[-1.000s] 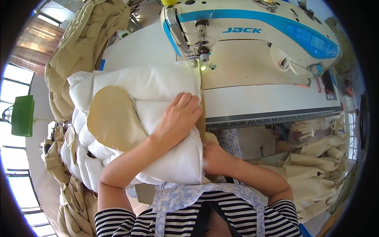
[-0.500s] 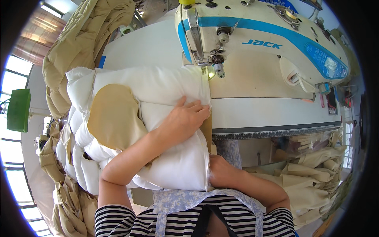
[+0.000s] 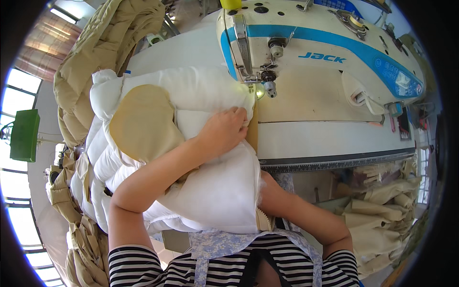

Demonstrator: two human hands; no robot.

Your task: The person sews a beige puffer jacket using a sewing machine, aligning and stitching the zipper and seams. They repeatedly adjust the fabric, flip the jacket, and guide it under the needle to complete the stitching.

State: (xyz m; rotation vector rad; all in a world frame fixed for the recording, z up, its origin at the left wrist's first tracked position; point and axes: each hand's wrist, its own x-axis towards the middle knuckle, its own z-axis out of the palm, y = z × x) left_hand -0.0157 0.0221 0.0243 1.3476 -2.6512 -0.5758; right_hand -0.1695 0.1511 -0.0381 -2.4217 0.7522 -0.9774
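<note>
The left hand lies flat, fingers spread, on a white padded piece just before the sewing machine's needle. The right hand is hidden beneath, grip unclear. Only 1 edge appears fed; most stitching probably remains.

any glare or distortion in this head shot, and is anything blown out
Head view: strong fisheye bend, the table edge curves; windows at left are blown out; a small lamp glare sits by the needle; left hand on the white padded piece looks sharp.

The left hand has slid the white padded piece toward the needle.
</note>
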